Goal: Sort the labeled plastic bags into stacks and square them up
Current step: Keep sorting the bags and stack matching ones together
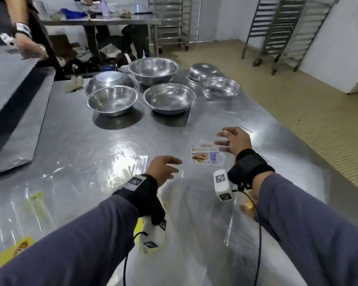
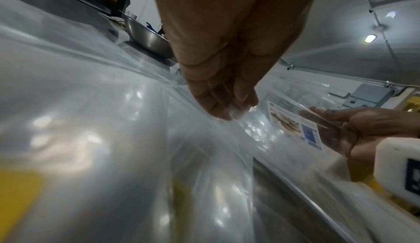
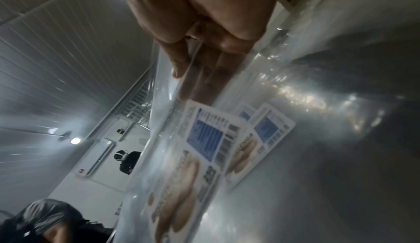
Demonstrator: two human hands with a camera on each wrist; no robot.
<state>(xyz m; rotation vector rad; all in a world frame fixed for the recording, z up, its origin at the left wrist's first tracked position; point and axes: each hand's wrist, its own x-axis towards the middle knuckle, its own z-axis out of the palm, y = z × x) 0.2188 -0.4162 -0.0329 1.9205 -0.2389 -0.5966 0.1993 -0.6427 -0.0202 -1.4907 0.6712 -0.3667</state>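
Pinched between the thumb and extended fingers of the right hand (image 1: 235, 141) is the far edge of a clear plastic bag (image 3: 181, 157) bearing a white biscuit label (image 1: 205, 155); in the right wrist view the thumb lies on one face of the film and the fingers (image 3: 200, 83) are seen through the other, so this grip is closed on the bag. A second bag with the same white label (image 3: 265, 135) is seen just under the held one, slightly offset from it.

A looser grip is shown by the left hand (image 1: 163, 168): its fingers are gently bent and bunched, with the tips at the near edge of the clear film, as seen in the left wrist view (image 2: 222, 106). Whether the film is actually pinched there cannot be told; the hand reads as relaxed and merely touching.

Both hands are held over the steel tabletop (image 1: 81, 141), on which more clear bags are spread, some with yellow labels (image 1: 15, 248) near the left forearm. Farther back on the tabletop, several stainless steel bowls (image 1: 112, 101) are set well apart from the bags. Another person's hand (image 1: 32, 48) is seen at the far left.
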